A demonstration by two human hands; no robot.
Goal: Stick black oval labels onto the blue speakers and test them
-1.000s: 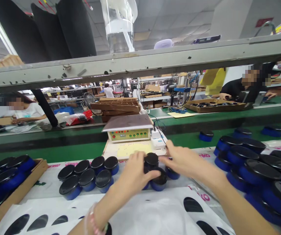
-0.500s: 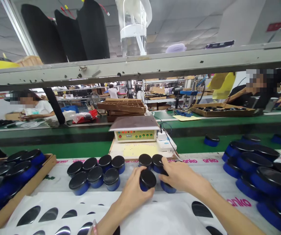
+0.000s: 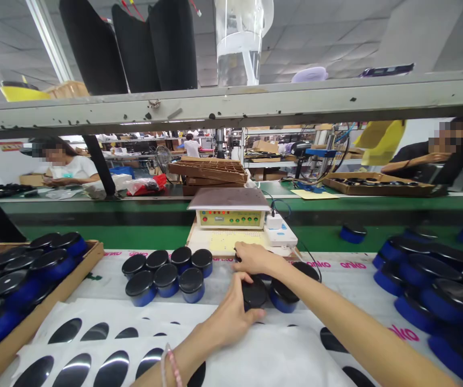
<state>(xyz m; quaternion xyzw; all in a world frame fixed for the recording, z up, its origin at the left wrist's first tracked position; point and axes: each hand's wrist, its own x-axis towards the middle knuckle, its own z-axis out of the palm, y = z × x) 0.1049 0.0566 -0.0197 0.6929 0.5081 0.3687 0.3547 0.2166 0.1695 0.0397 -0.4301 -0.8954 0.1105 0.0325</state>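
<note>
My left hand is closed around the side of a round blue case with a glossy black top, just above the white sheets. My right hand reaches across behind it, fingers curled over another round case, mostly hidden under the hand. To the right of the left hand's case stand more of the same cases, partly behind my right forearm. Left of my hands, several matching cases stand grouped on the white covering. White sheets with black discs lie in front of me.
A cardboard tray full of cases is at left. More cases are piled at right. A control box with lit buttons stands ahead, below an overhead shelf. Two people sit across the green bench.
My right hand has moved left, from the cases on the right to one behind my left hand. My left hand still grips its case. The view has turned slightly left.
</note>
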